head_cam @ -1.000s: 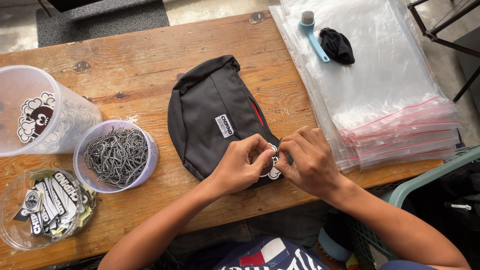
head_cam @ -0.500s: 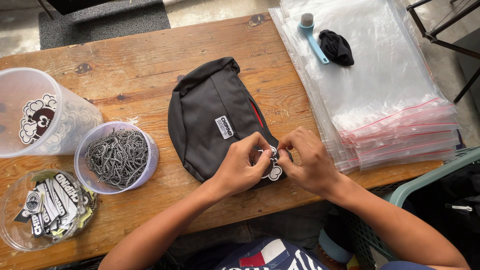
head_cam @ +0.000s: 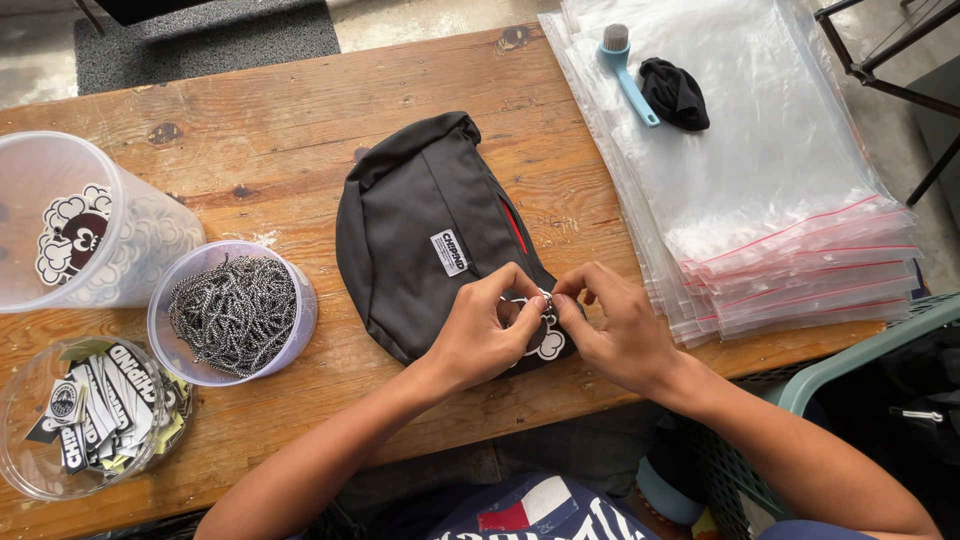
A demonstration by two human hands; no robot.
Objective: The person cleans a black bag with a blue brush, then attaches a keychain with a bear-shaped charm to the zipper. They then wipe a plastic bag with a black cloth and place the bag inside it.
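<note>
Black waist bag (head_cam: pixel 420 240), tabletop (head_cam: pixel 300 110): unmoved since 0.5 s earlier. Small charm (head_cam: pixel 545 335) kept pinched by left hand (head_cam: pixel 480 335) and right hand (head_cam: pixel 615 330); mostly hidden by fingers.

A small packing workshop. On the wooden table (head_cam: pixel 300 110), a stack of clear zip bags (head_cam: pixel 760 200) covers the right end. Tubs of ball chains (head_cam: pixel 232 312) and printed tags (head_cam: pixel 85 415) line the left edge.

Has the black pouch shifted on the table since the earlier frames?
No. The black pouch lies in the same spot relative to the round tub of chains and the stack of clear bags.
</note>
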